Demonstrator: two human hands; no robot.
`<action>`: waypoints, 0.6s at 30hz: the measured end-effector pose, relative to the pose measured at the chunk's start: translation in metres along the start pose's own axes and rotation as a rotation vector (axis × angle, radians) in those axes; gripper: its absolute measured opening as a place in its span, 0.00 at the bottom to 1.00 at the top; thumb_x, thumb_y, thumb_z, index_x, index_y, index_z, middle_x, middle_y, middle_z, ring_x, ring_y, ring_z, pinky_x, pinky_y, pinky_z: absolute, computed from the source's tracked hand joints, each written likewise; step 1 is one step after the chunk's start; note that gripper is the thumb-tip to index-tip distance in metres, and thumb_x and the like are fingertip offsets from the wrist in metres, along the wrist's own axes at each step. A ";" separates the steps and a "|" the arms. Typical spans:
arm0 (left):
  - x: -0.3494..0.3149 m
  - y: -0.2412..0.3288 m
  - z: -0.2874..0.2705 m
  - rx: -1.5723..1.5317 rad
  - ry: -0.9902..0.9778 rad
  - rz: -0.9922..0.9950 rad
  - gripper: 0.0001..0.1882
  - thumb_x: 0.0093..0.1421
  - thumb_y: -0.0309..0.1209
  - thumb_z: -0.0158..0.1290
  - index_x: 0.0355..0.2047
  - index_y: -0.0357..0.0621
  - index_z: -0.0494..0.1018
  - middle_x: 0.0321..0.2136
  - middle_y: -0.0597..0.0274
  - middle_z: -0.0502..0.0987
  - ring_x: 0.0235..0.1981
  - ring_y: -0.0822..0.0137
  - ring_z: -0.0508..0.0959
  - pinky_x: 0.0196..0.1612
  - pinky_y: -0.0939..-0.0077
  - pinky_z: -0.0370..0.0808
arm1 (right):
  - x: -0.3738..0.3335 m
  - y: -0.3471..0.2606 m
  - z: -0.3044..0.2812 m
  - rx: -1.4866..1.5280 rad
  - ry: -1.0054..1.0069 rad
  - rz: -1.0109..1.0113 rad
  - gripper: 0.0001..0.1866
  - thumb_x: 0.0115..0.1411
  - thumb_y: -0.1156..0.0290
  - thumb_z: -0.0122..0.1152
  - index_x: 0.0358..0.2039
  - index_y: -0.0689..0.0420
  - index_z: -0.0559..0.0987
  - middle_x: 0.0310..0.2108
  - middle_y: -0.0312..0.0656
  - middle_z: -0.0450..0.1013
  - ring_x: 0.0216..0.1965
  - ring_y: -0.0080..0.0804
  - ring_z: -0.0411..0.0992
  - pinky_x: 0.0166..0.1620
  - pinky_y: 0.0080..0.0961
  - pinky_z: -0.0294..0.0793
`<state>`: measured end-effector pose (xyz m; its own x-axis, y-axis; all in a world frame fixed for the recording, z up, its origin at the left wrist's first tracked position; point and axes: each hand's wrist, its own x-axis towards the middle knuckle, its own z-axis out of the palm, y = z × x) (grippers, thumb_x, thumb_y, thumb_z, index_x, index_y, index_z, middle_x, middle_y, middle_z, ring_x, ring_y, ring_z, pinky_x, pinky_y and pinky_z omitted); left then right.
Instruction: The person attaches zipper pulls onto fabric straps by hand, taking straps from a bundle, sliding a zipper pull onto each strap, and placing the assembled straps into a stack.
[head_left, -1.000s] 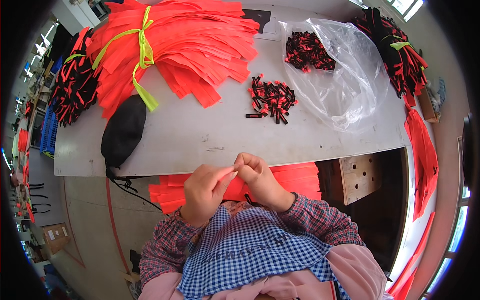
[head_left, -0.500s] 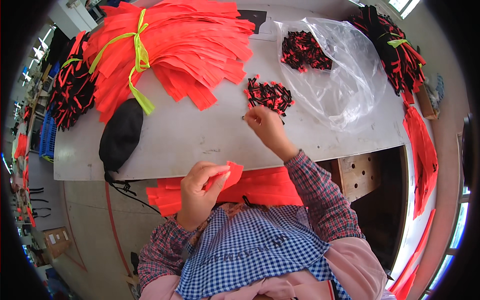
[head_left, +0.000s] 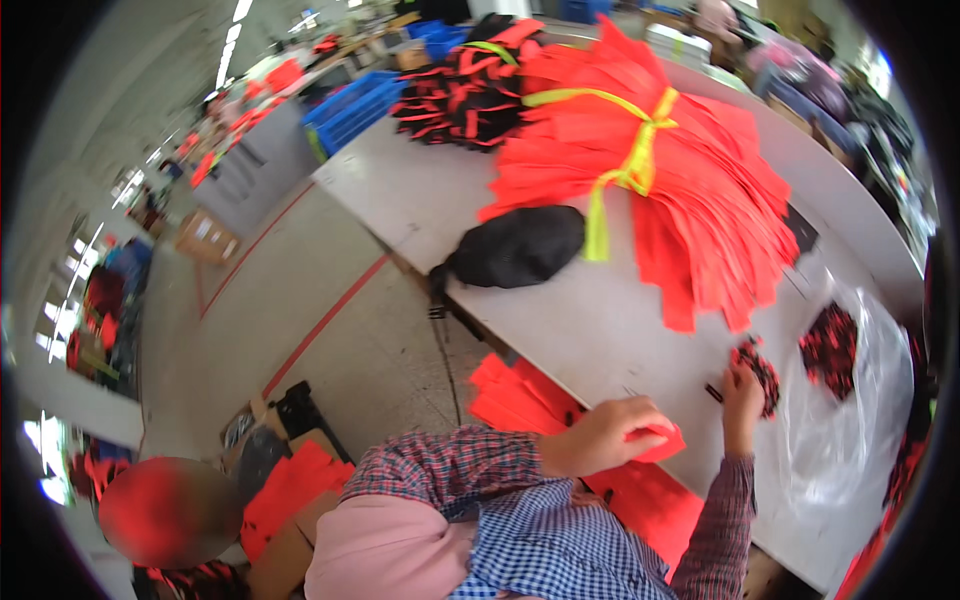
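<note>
My left hand (head_left: 605,437), fingers closed, pinches the end of a red fabric strip (head_left: 664,446) just off the table's front edge. Over the table, my right hand (head_left: 741,408) is closed at a small pile of black-and-red pieces (head_left: 762,372). A short black piece (head_left: 713,393) sticks out beside its fingertips, seemingly gripped by them. More red strips (head_left: 650,510) lie across my lap, under my left hand. To the right of the pile, a clear plastic bag (head_left: 850,455) holds more of the small pieces (head_left: 829,350).
A big bundle of red strips (head_left: 710,200) with a yellow-green tie lies on the grey table (head_left: 400,190). Left of it are a black pouch (head_left: 520,248) and a black-and-red bundle (head_left: 460,100). A blue crate (head_left: 350,112) stands past the table's end; a cardboard box (head_left: 207,238) is on the floor.
The view has swung to the left, showing more floor and room. My left hand still holds the red strip, and my right hand stays by the pile of small pieces.
</note>
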<state>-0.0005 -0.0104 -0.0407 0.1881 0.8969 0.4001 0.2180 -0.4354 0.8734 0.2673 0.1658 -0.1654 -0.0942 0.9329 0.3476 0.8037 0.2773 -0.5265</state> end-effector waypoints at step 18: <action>0.000 0.004 -0.012 -0.080 -0.033 0.014 0.08 0.60 0.26 0.56 0.39 0.37 0.75 0.35 0.54 0.75 0.36 0.53 0.78 0.38 0.64 0.74 | -0.081 -0.146 -0.091 0.939 -0.329 0.095 0.09 0.70 0.65 0.54 0.35 0.57 0.73 0.26 0.31 0.69 0.27 0.16 0.66 0.32 0.16 0.66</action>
<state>-0.0109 -0.0109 -0.0335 0.2228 0.8870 0.4046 0.1384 -0.4395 0.8875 0.2112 0.0287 -0.0459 -0.3255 0.9385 0.1148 0.0399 0.1350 -0.9900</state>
